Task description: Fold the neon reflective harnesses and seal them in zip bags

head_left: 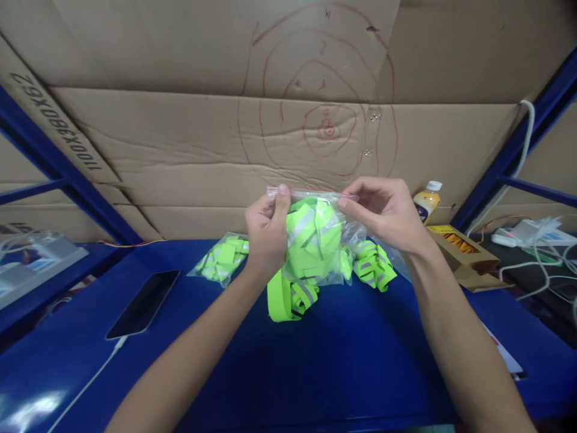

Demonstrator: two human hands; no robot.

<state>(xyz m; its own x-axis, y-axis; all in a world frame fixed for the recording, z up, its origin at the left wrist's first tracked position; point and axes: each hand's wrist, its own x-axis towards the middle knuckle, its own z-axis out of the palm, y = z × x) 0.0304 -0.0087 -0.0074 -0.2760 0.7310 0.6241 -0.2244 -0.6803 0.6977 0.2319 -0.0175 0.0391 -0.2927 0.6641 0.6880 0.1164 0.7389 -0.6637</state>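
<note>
A clear zip bag (315,240) packed with neon-green reflective straps hangs between my two hands above the blue shelf. My left hand (269,231) grips its upper left corner, the thumb lying on the zip strip. At the upper right corner, the thumb and index finger of my right hand (385,207) pinch the same strip. Below the bag a loose green reflective strap (288,299) lies on the shelf. Another green strap bundle (375,264) rests to the right. A second filled bag (223,258) lies left of my left hand.
A black phone (144,305) with a white cable lies on the blue shelf (288,373) at left. On the right stand a yellow drink bottle (428,201) and an open cardboard box (466,255). Cardboard (180,138) with red rings closes the back. Power strips and cables lie at both sides.
</note>
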